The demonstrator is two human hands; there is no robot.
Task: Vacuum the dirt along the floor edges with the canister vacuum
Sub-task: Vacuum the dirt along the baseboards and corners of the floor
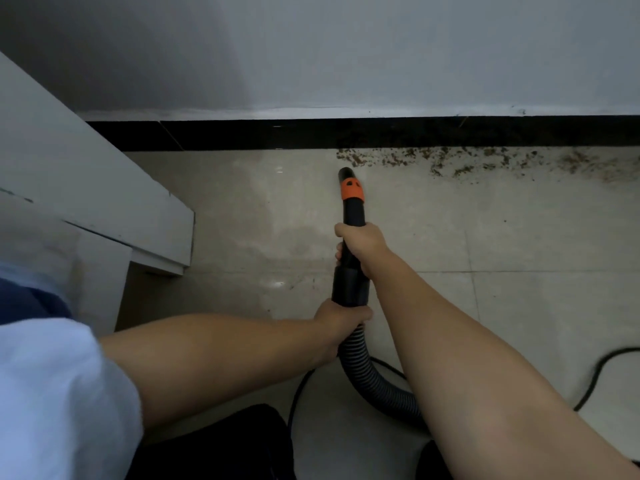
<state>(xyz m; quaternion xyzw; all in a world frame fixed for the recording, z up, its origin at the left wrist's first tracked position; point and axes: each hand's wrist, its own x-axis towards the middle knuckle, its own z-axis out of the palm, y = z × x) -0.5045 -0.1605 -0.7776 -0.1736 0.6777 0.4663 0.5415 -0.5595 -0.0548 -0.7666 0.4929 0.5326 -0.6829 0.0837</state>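
A black vacuum nozzle [351,199] with an orange collar points at the floor edge, its tip just left of a band of brown dirt [485,162] lying along the black baseboard [242,135]. My right hand [360,245] grips the black tube behind the collar. My left hand [341,327] grips the lower cuff where the ribbed grey hose [374,375] begins. The hose curves down and right under my right forearm. The canister itself is hidden from view.
A white cabinet or step [104,209] juts out at the left, close to the wall. A black power cord [602,372] loops on the pale tiled floor [519,306] at the right, and another stretch of cord [294,393] runs near my dark trouser legs.
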